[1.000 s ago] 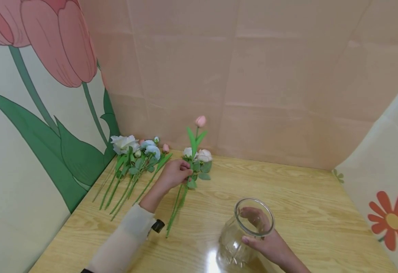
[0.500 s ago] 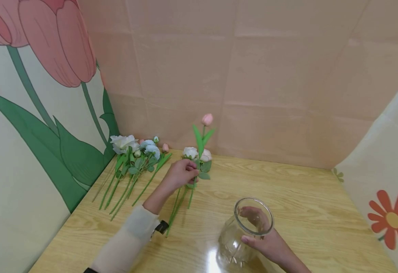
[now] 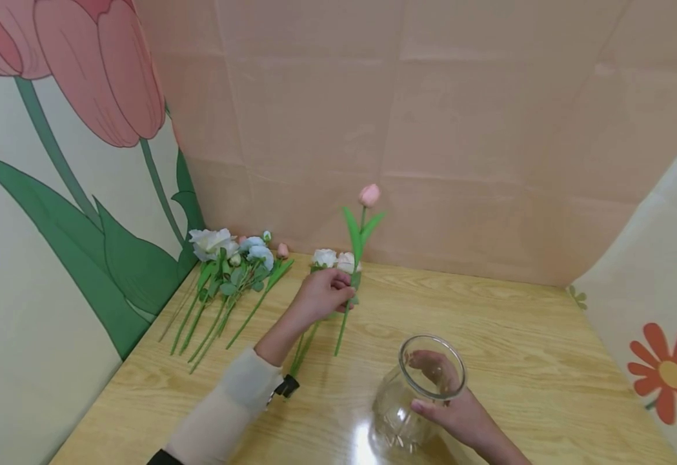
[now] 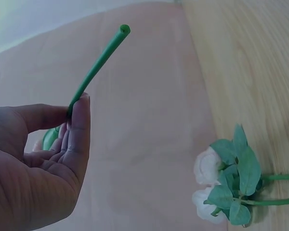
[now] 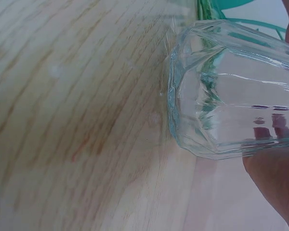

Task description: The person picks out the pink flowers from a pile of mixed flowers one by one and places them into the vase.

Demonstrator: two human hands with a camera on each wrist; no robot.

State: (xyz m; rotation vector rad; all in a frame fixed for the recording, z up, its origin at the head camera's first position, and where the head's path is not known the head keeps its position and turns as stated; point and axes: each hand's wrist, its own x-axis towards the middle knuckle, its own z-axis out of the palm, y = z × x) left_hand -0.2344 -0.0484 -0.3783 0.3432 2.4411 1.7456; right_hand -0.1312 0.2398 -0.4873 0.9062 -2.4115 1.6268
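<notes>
Left hand has fingers pinched on the pink tulip at frame centre, right hand grips the glass vase lower right; risk: small pinch could let the thin stem swivel, snagging the white flowers.

Creased pinkish-brown wall beyond the left hand
Wood-grain table lies below it, tulip-printed wall to its left.

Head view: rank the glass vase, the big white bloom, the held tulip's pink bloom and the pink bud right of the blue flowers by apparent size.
1. Glass vase
2. Big white bloom
3. Held tulip's pink bloom
4. Pink bud
The glass vase looks nearest the camera, so this ranks appearance only.
</notes>
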